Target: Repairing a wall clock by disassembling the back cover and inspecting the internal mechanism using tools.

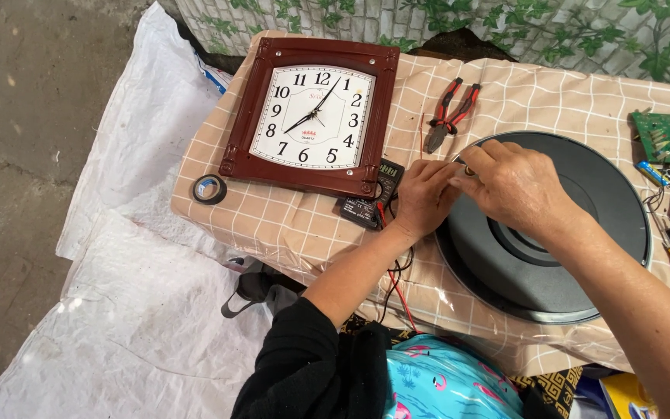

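Head view: I see my left hand (426, 194) and right hand (513, 186) meeting at the left rim of the round black disc (575, 233) near the surface's right edge, fingers pinched together on a small part I cannot identify; a square wall clock (313, 116) lies at the left

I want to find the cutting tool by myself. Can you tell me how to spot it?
Start at the big square clock with the dark red frame. Just right of it, on the checked cloth, lie the pliers, above the two hands. Only they have red-and-black handles spread apart.
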